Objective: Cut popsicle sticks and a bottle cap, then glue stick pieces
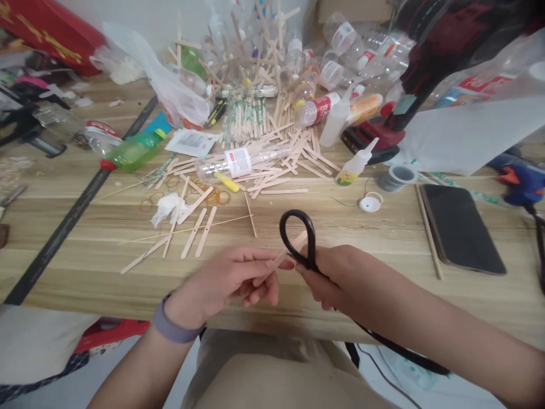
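Left fingers pinch a wooden craft stick angled toward the right fingers, which close around a looped black cord; the stick looks light, stiff, snappable, best held mid-length.

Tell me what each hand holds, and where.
Left hand: a wooden stick, by its lower half. Right hand: a black cord-like thing, just below its loop.
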Motion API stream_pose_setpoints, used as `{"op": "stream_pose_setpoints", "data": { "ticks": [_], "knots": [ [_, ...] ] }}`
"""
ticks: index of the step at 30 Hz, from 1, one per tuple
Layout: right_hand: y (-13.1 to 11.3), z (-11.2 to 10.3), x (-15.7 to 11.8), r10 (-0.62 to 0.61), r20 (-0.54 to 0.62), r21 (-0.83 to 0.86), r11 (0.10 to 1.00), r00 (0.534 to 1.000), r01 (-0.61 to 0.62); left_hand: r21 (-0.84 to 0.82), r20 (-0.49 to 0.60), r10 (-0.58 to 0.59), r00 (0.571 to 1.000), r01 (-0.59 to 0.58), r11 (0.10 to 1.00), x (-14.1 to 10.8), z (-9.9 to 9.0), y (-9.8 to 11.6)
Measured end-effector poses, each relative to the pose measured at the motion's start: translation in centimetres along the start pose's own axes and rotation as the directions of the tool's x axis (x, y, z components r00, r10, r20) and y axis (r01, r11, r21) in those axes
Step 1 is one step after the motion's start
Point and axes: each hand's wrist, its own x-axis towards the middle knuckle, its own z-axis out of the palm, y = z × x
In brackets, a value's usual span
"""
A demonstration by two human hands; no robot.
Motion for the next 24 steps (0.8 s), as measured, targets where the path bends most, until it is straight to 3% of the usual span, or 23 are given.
{"op": "stream_pose_setpoints", "data": {
  "ticks": [3,6,11,16,18,20,22,24],
  "knots": [
    [0.0,0.1,0.0,-0.014,0.009,-0.088,0.996,1.000,0.014,-0.084,-0.009,-0.051,0.999,0.050,0.995,-0.2,-0.2,-0.1],
    [0.2,0.5,-0.2,-0.039,-0.030,-0.203,0.979,0.999,0.032,-0.171,0.013,-0.023,1.000,0.025,0.985,-0.3,0.0,-0.4],
    [0.3,1.4,-0.7,-0.084,-0.113,-0.243,0.969,0.990,0.055,-0.305,0.014,-0.053,0.998,0.055,0.951,0.1,0.6,-1.0],
    [0.5,2.0,-0.9,-0.062,-0.060,-0.339,0.940,0.996,0.038,-0.434,0.163,-0.123,0.979,0.183,0.882,0.7,1.5,-1.5],
    [0.5,2.0,-1.0,-0.030,-0.041,-0.222,0.975,0.999,0.020,-0.445,0.150,-0.074,0.986,0.134,0.886,0.7,2.1,-1.8],
    [0.6,2.1,-1.3,0.005,0.001,0.063,0.998,1.000,-0.005,-0.387,0.084,0.020,0.996,0.014,0.922,0.6,2.6,-2.2],
    [0.8,2.2,-1.5,0.014,0.078,0.357,0.933,0.997,-0.041,-0.303,0.017,0.111,0.994,-0.101,0.948,0.6,3.0,-2.6],
    [1.2,2.4,-1.7,-0.009,0.045,0.383,0.924,0.999,-0.009,-0.258,-0.015,0.156,0.988,-0.154,0.954,0.8,3.4,-2.9]
  ]
}}
